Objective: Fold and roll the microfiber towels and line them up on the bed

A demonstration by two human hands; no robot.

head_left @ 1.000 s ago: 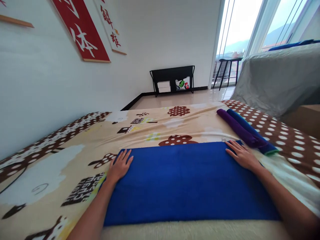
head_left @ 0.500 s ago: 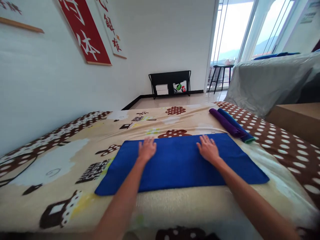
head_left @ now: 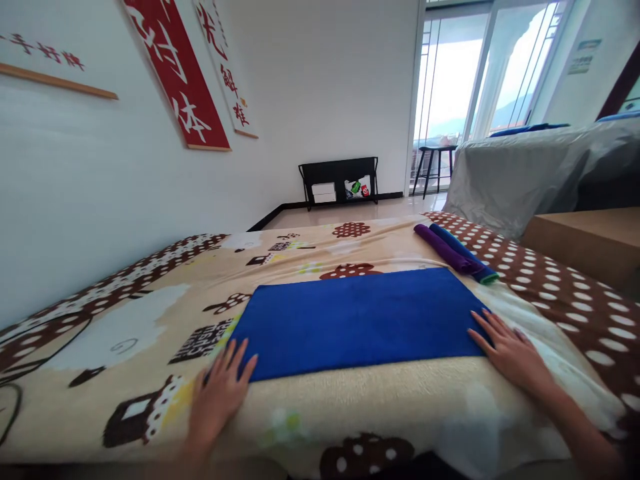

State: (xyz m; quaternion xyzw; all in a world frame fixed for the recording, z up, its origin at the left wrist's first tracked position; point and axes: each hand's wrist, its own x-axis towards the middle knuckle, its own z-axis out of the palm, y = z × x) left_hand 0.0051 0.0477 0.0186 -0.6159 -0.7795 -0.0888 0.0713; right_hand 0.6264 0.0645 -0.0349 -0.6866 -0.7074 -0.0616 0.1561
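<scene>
A blue towel (head_left: pixel 355 323) lies spread out flat on a patterned blanket (head_left: pixel 380 393). At its near left corner is my left hand (head_left: pixel 223 383), open, fingers spread over the corner and covering it. My right hand (head_left: pixel 513 350) is also open, with its fingertips on the towel's right edge near the front corner, which the hand hides. Neither hand grips anything. Beyond the towel's far right corner lie two rolled cloths side by side, one purple (head_left: pixel 443 248) and one dark blue (head_left: pixel 467 257) with a green end.
A white wall with hanging scrolls (head_left: pixel 180 73) runs along the left. A black rack (head_left: pixel 337 175) stands against the far wall, with a stool (head_left: pixel 434 167) by the glass doors. On the right are a plastic-covered piece of furniture (head_left: pixel 515 173) and a brown box-like surface (head_left: pixel 590 240).
Both hands have moved from the far part of the towel toward me and outward, to its near left corner and right edge. The towel stays flat.
</scene>
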